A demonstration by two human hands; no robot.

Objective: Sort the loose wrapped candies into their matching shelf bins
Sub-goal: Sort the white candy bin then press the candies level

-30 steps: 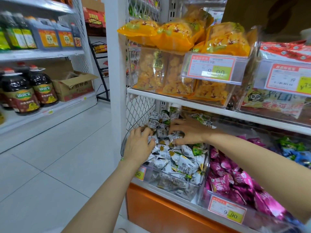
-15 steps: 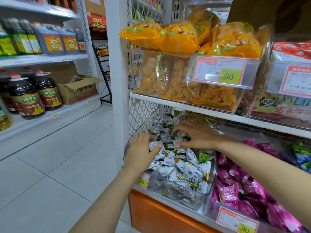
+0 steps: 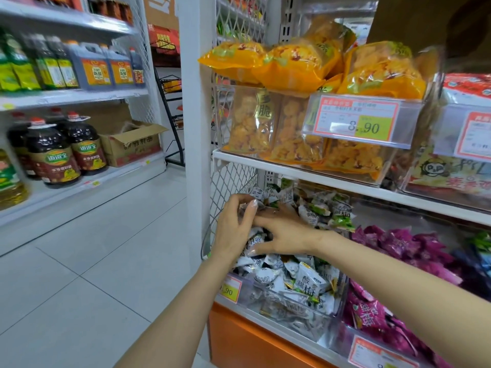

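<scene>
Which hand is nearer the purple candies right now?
Right. The right hand rests on the white candies just left of the purple candies, its forearm crossing over them. The left hand is further left, by the mesh side panel, gripping white candies.

A shop: shelves (image 3: 332, 179) of packaged snacks (image 3: 297, 67), price tags (image 3: 358, 120), oil bottles (image 3: 53, 155).

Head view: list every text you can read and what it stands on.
"8.90": upper price tag
".90": lower price tag, first digit hidden
"酸甜梅": white wrapped candy
"甜梅": pink wrapped candy
"道道全": oil bottle
"脆": clear snack bag
Small print on the tags and other labels: too blurred to read.
</scene>
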